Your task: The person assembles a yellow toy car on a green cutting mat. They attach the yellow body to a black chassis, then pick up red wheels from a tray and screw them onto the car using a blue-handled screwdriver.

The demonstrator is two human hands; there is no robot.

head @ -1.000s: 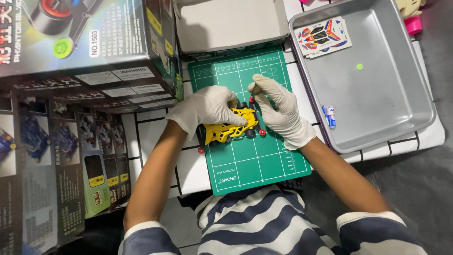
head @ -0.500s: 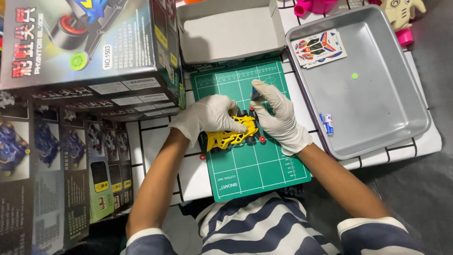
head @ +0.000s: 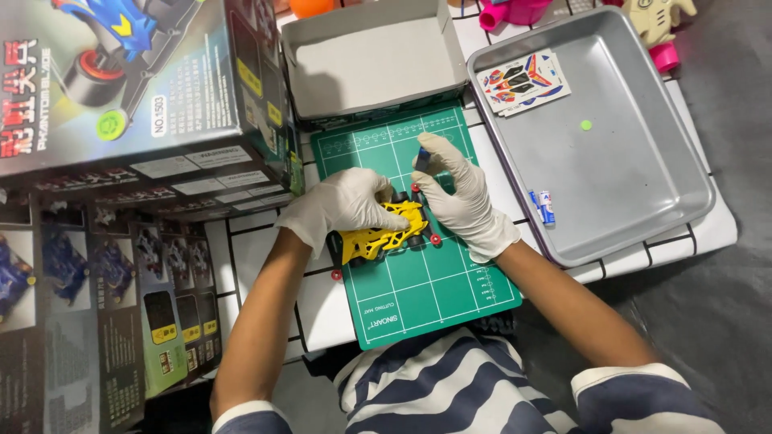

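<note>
A yellow toy race car chassis (head: 379,235) with black tyres and small red rollers rests on a green cutting mat (head: 426,281). My left hand (head: 342,205), in a white glove, presses down on the chassis from the left and holds it. My gloved right hand (head: 458,197) sits at the chassis's right end, and its raised fingertips pinch a small dark part (head: 422,158) just above the car.
A grey metal tray (head: 643,185) on the right holds a sticker sheet (head: 523,80), a green dot and a blue battery (head: 543,206). An open grey cardboard box (head: 374,60) lies beyond the mat. Stacked model-kit boxes (head: 121,120) fill the left side. Pink toys (head: 515,10) sit at the top edge.
My right hand's fingers have lifted off the chassis and now pinch a small dark part above it. My left hand stays on the car. The camera view has shifted closer.
</note>
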